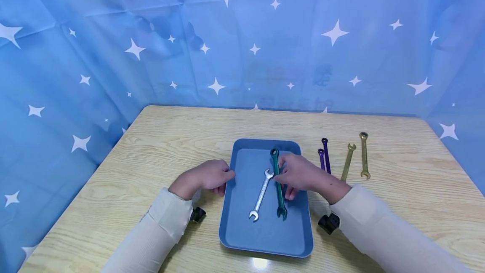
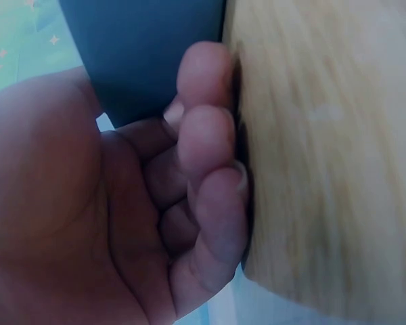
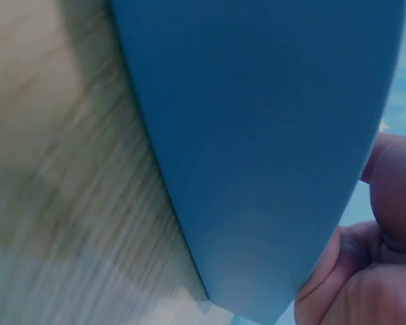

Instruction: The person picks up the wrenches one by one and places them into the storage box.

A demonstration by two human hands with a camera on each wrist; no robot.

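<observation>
A blue tray [image 1: 265,239] lies on the wooden table, and my left hand [image 1: 212,175] grips its left rim, thumb over the edge and fingers curled outside against the wall. In the left wrist view those fingers [image 2: 206,142] lie close to the tabletop. My right hand [image 1: 299,174] reaches over the right rim into the tray and pinches a green combination wrench [image 1: 280,199] at its middle. To the left of it, a silver double open-end wrench [image 1: 261,195] rests on the tray floor. The right wrist view mostly shows the tray's outer wall [image 3: 257,135].
Right of the tray, two purple wrenches [image 1: 326,157] lie side by side, partly covered by my right forearm. Beyond them are a gold wrench [image 1: 347,161] and another gold combination wrench [image 1: 364,155]. A blue star-patterned cloth [image 1: 242,66] hangs behind the table [image 1: 182,134].
</observation>
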